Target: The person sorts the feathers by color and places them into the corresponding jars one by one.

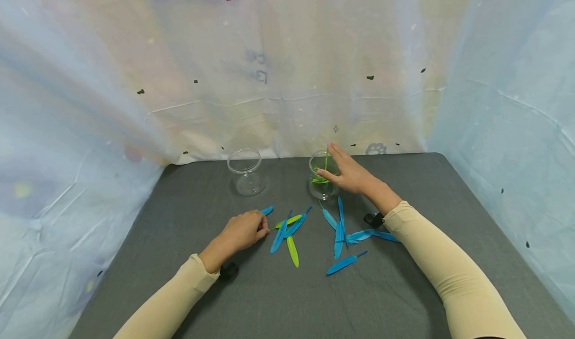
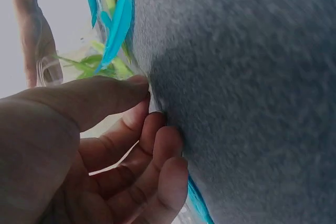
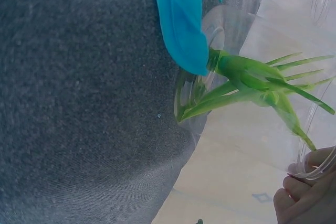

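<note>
Clock face centred on the left feather pile, head view.

Item: left hand (image 1: 242, 230), at 9 o'clock. Thumb and forefinger pinch the quill of a green feather (image 1: 291, 220), whose vane points to 2 o'clock among blue feathers (image 1: 279, 236).

Item: right hand (image 1: 352, 175), at 1 o'clock, by the rim of a clear jar (image 1: 324, 193). Fingers straight, thumb spread apart, nothing grasped; whether it bears on the rim cannot be told.

Item: green feathers (image 1: 320, 179), several, inside that jar, one stem rising beside the right fingers.

Item: second clear jar (image 1: 249, 183), at 11 o'clock, upright.

Item: loose green feather (image 1: 292, 251), at 6 o'clock.

Item: blue feather group (image 1: 339, 241), at 3 o'clock, pieces overlapping.

Item: single blue feather (image 1: 342, 265), at 4 o'clock, just apart from that group.

Ground: dark grey table surface (image 1: 337, 304); pale patterned curtain (image 1: 310, 44) at 12 o'clock, behind both jars.
</note>
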`<action>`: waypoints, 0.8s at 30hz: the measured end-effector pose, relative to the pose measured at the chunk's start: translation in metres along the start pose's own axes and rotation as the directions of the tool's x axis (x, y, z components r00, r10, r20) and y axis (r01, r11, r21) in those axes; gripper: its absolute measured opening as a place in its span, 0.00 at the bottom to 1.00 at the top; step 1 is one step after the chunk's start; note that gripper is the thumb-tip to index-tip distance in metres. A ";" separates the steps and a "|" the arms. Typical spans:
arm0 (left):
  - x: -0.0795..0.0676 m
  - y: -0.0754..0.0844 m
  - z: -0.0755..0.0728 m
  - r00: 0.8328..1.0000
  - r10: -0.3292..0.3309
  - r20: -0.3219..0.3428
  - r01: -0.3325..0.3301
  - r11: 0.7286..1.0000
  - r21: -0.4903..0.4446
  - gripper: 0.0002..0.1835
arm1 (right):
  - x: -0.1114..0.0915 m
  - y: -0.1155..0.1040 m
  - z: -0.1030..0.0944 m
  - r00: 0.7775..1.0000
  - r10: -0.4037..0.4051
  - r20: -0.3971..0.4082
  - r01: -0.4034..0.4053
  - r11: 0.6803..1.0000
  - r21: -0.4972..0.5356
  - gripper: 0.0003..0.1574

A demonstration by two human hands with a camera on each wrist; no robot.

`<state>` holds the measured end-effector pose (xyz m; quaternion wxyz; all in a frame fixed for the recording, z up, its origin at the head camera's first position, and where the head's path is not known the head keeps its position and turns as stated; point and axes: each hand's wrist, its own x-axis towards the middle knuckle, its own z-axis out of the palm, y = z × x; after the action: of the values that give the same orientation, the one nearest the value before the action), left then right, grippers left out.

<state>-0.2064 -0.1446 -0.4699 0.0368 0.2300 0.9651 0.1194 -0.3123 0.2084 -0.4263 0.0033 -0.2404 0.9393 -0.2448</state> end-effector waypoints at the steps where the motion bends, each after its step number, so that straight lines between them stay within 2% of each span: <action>1: 0.000 -0.001 -0.001 1.000 -0.001 -0.014 0.001 1.000 -0.016 0.11 | 0.000 0.000 0.000 1.000 0.002 0.001 -0.002 1.000 0.001 0.64; 9: 0.007 -0.007 -0.006 0.996 -0.020 -0.085 0.009 0.992 -0.129 0.09 | -0.001 0.000 -0.003 1.000 0.015 0.000 -0.015 1.000 0.007 0.64; 13: 0.010 -0.009 -0.007 0.990 0.000 -0.144 -0.026 0.984 -0.175 0.07 | -0.001 0.001 -0.002 1.000 0.015 -0.001 -0.015 1.000 0.004 0.64; 19: 0.013 -0.007 -0.015 0.957 0.004 -0.291 -0.074 0.971 -0.229 0.06 | -0.001 0.001 -0.002 1.000 0.019 -0.001 -0.019 1.000 0.012 0.64; 24: 0.017 -0.005 -0.028 0.919 0.014 -0.395 -0.100 0.975 -0.196 0.04 | -0.002 0.001 -0.002 1.000 0.029 0.003 -0.029 1.000 0.012 0.65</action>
<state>-0.2274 -0.1473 -0.4443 -0.1357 0.2243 0.9275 0.2664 -0.3118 0.2114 -0.4250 0.0097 -0.2271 0.9411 -0.2502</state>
